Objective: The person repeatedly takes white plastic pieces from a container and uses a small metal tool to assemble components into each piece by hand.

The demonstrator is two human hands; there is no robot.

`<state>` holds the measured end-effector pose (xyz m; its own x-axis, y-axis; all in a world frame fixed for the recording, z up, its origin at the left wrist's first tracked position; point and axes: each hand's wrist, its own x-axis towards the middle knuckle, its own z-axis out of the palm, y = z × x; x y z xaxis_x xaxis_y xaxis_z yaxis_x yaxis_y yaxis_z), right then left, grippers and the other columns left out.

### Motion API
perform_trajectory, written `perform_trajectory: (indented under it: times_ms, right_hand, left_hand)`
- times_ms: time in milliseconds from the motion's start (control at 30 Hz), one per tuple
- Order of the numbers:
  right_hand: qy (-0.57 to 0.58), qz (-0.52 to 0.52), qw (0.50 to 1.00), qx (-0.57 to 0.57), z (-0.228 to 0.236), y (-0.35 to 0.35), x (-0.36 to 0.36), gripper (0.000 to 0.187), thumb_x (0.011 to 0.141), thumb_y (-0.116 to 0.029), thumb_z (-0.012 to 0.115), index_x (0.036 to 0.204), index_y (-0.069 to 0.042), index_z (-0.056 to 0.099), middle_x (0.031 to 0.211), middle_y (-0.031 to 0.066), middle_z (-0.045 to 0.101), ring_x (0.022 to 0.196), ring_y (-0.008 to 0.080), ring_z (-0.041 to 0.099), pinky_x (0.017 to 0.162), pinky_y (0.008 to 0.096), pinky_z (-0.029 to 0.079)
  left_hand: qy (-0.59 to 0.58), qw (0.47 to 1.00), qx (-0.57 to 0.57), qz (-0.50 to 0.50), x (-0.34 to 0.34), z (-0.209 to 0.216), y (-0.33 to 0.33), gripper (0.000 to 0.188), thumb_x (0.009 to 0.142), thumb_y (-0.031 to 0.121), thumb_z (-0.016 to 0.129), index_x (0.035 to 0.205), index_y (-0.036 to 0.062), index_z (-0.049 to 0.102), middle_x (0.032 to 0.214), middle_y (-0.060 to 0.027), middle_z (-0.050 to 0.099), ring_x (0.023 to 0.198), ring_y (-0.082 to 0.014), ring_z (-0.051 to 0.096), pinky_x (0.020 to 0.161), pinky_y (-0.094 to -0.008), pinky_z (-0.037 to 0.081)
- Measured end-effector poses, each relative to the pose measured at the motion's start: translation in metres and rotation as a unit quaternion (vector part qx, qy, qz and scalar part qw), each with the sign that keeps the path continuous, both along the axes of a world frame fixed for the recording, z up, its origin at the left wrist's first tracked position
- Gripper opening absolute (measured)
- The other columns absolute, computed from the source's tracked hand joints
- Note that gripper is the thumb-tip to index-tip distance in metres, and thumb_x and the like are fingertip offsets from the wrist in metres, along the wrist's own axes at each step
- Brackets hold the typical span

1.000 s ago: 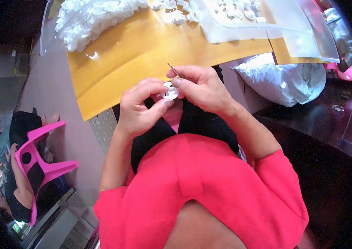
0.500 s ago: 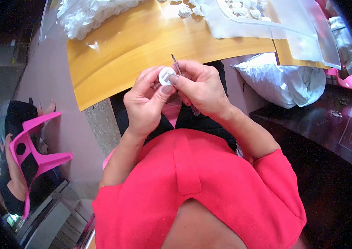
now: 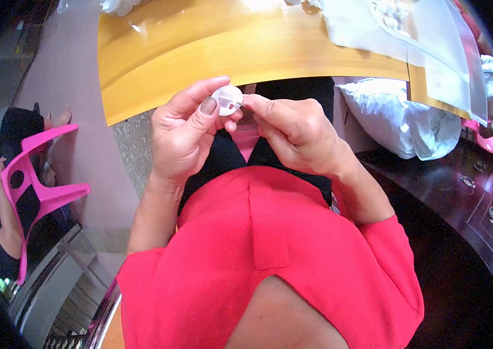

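My left hand (image 3: 185, 131) pinches a small round white plastic piece (image 3: 224, 96) between thumb and fingers. The piece has a raised middle and a slot-like opening, and its face is turned up toward me. On its right side, my right hand (image 3: 293, 125) is closed round a small screwdriver (image 3: 240, 104). Only the tip of its metal shaft shows, touching the edge of the opening; the handle is hidden in my palm. Both hands are just off the near edge of the yellow-brown table (image 3: 200, 43), above my lap.
Translucent plastic sheeting (image 3: 363, 35) with several white pieces (image 3: 395, 14) lies at the table's far right. A stuffed white sack (image 3: 400, 119) stands right of my knees, beside dark drawers (image 3: 461, 186). At left, another person (image 3: 11, 232) sits on a pink chair (image 3: 43, 192).
The screwdriver, which pointed up beside the white piece, now has its tip against it. My right hand has turned and shifted right; my left hand has moved slightly left. The view has tilted down.
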<state>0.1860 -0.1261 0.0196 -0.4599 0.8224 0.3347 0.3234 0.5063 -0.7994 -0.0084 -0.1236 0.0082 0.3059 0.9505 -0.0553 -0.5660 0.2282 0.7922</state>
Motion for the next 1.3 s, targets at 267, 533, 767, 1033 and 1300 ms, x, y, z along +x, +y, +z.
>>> perform_trajectory:
  times_ms: [267, 533, 767, 1033, 1300]
  right_hand:
    - [-0.071, -0.007, 0.997, 0.031, -0.003, -0.002, 0.0, 0.036, 0.075, -0.006, 0.061, 0.111, -0.003, 0.054, 0.062, 0.0129, 0.057, 0.054, 0.0313, 0.059, 0.046, 0.0403, 0.047]
    - [-0.112, 0.02, 0.994, -0.002, 0.004, -0.002, 0.004, 0.043, 0.075, 0.007, 0.057, 0.118, 0.002, 0.052, 0.067, 0.0126, 0.056, 0.058, 0.0272, 0.059, 0.051, 0.0333, 0.046]
    - [-0.093, 0.035, 0.995, -0.016, 0.004, 0.001, 0.006, 0.042, 0.075, 0.007, 0.058, 0.116, 0.001, 0.053, 0.068, 0.0128, 0.056, 0.057, 0.0276, 0.058, 0.05, 0.0345, 0.046]
    - [-0.136, 0.034, 0.99, -0.005, 0.004, 0.002, 0.006, 0.037, 0.071, -0.006, 0.061, 0.107, -0.01, 0.054, 0.062, 0.0055, 0.058, 0.056, 0.0263, 0.06, 0.048, 0.0386, 0.047]
    - [-0.064, 0.047, 0.994, -0.07, 0.004, 0.004, 0.006, 0.031, 0.074, 0.0, 0.055, 0.104, -0.008, 0.053, 0.063, 0.0059, 0.059, 0.058, 0.0265, 0.061, 0.052, 0.0376, 0.049]
  left_hand:
    - [0.021, 1.0, 0.012, -0.008, 0.001, -0.003, 0.0, 0.027, 0.092, 0.007, 0.053, 0.117, -0.0037, 0.057, 0.101, -0.0146, 0.061, 0.084, -0.0188, 0.061, 0.07, -0.0272, 0.052]
    - [0.039, 0.999, 0.01, -0.004, 0.004, -0.006, -0.003, 0.027, 0.092, 0.007, 0.053, 0.117, -0.0038, 0.057, 0.103, -0.0137, 0.06, 0.085, -0.0182, 0.061, 0.07, -0.0266, 0.052]
    - [0.035, 0.999, 0.002, -0.007, 0.004, -0.007, -0.003, 0.028, 0.092, 0.007, 0.052, 0.118, -0.0049, 0.055, 0.101, -0.0143, 0.062, 0.084, -0.0178, 0.061, 0.071, -0.0265, 0.052]
    - [0.025, 0.999, -0.024, -0.006, 0.005, -0.009, -0.004, 0.029, 0.093, 0.008, 0.052, 0.118, -0.0059, 0.054, 0.098, -0.0145, 0.064, 0.082, -0.0179, 0.062, 0.07, -0.027, 0.052]
    - [-0.006, 0.999, -0.042, -0.018, 0.003, -0.011, -0.003, 0.029, 0.093, 0.008, 0.051, 0.118, -0.0059, 0.054, 0.099, -0.0156, 0.063, 0.082, -0.0192, 0.062, 0.07, -0.028, 0.052]
